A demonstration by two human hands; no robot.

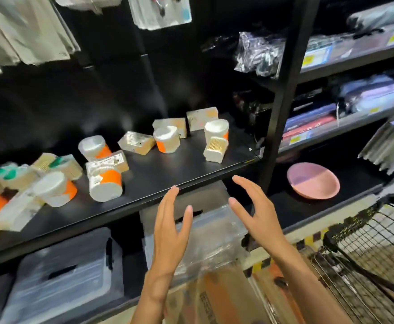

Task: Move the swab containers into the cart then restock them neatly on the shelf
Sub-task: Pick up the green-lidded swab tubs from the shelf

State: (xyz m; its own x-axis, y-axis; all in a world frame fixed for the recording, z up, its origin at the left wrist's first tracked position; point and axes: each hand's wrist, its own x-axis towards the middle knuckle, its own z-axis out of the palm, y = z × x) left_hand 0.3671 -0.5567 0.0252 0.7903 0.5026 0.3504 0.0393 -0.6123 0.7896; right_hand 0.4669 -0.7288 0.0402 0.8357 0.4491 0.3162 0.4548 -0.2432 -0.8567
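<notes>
Hands first: left hand (pixel 170 220) and right hand (pixel 257 206) hover empty, fingers spread, just before the black shelf (pixel 158 181). Wire cart (pixel 366 242) stands at right. Farther back, swab containers (pixel 104 181) lie scattered across the shelf, some tipped.

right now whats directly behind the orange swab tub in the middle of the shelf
A tan flat box stands right behind the orange swab tub, with another box further back. The tub covers the tan box's lower part, so its label cannot be read.
</notes>
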